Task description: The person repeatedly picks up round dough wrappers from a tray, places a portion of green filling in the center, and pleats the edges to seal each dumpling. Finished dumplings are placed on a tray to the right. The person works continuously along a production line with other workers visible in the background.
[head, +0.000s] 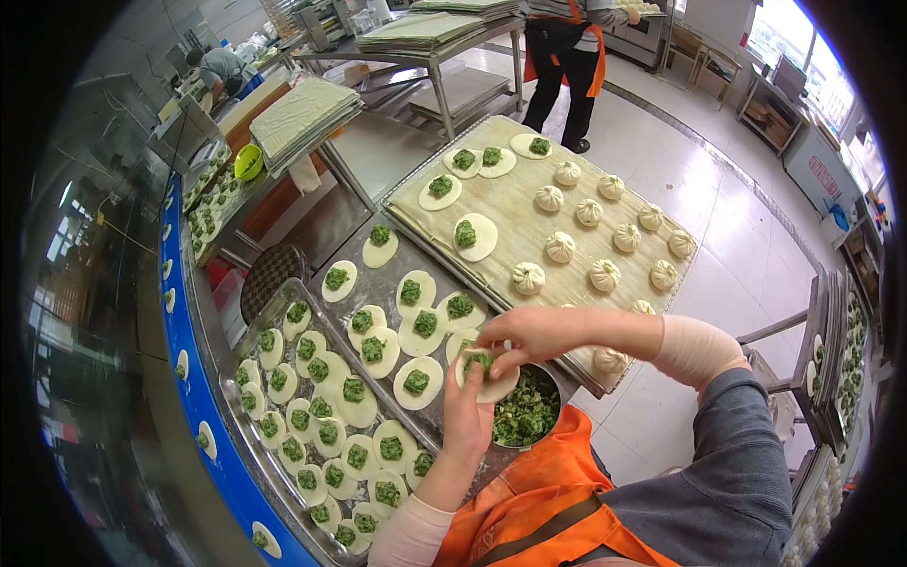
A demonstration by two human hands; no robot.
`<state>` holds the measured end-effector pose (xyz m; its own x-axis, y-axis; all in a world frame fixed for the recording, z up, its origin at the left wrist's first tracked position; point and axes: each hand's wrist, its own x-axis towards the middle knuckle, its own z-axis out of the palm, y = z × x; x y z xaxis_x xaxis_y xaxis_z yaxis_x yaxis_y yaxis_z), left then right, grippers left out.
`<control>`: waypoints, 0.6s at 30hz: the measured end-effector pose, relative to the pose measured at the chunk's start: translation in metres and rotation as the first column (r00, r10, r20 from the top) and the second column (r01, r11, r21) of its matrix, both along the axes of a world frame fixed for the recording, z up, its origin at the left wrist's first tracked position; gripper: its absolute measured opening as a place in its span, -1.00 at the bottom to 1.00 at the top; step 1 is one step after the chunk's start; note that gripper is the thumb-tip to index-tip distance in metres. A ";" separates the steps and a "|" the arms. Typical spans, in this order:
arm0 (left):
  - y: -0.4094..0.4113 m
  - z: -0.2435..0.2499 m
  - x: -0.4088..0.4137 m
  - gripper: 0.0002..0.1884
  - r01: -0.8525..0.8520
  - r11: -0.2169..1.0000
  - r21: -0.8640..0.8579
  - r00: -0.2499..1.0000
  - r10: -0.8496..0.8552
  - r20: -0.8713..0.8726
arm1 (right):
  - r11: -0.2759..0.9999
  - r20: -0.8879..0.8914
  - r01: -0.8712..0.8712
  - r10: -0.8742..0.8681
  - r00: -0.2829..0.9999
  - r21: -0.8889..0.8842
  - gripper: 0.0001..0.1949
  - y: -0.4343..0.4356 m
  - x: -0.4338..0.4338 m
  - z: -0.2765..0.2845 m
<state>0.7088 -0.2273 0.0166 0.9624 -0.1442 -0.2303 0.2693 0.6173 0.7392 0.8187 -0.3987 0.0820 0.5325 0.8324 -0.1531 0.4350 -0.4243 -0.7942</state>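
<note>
My left hand (466, 414) supports a round dough wrapper (502, 388) from below, its thumb on the green chopped filling (479, 363) in the middle. At the wrapper's far edge, the fingers of my right hand (528, 333) grip the dough. Just under my hands stands a round metal bowl (523, 448) of loose green filling (526, 418). Flat wrappers topped with filling lie on the grey metal table (340, 241) and fill a rimmed metal tray (272, 464) to the left. Beyond my right hand, pleated buns (604, 275) and several flat topped wrappers (475, 237) sit on a mat-lined tray (496, 184).
A blue conveyor belt (186, 411) carrying spaced wrappers runs along the left. Stacked cloth-covered trays (305, 117) stand ahead, near a yellow-green bowl (248, 162). One person (563, 64) stands beyond the bun tray; another (225, 71) bends over at far left. Racked trays (829, 354) stand at right.
</note>
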 end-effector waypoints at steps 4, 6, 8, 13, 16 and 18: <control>0.015 -0.006 -0.022 -0.53 -0.010 0.999 -0.035 0.986 0.004 -0.166 | 0.861 0.097 0.508 -0.508 0.856 0.031 -0.69 -0.040 0.080 0.018; 0.020 -0.003 -0.026 -0.49 0.037 0.992 -0.120 0.984 -0.057 -0.171 | 0.804 0.474 0.595 -0.535 0.699 0.030 -0.54 -0.097 0.145 -0.015; 0.023 0.004 -0.030 -0.42 0.029 0.989 -0.144 0.981 -0.056 -0.185 | 0.741 0.689 0.667 -0.443 0.573 -0.080 -0.44 -0.129 0.176 -0.032; 0.029 0.009 -0.042 -0.55 -0.037 0.998 0.053 0.952 0.052 -0.303 | 0.652 0.574 0.736 -0.537 0.618 -0.183 -0.40 -0.165 0.219 -0.060; 0.029 0.020 -0.044 -0.56 -0.024 0.991 0.134 0.930 0.072 -0.361 | 0.659 0.518 0.747 -0.612 0.597 -0.083 -0.49 -0.175 0.226 -0.076; 0.031 0.018 -0.048 -0.56 -0.013 0.984 0.177 0.928 0.078 -0.364 | 0.673 0.514 0.739 -0.626 0.586 -0.022 -0.53 -0.178 0.227 -0.081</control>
<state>0.6613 -0.1967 0.0345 0.8093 -0.0301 -0.5866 0.5170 0.5106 0.6870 1.0458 -0.5767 0.0014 0.9782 0.1668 0.1235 0.2049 -0.8701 -0.4482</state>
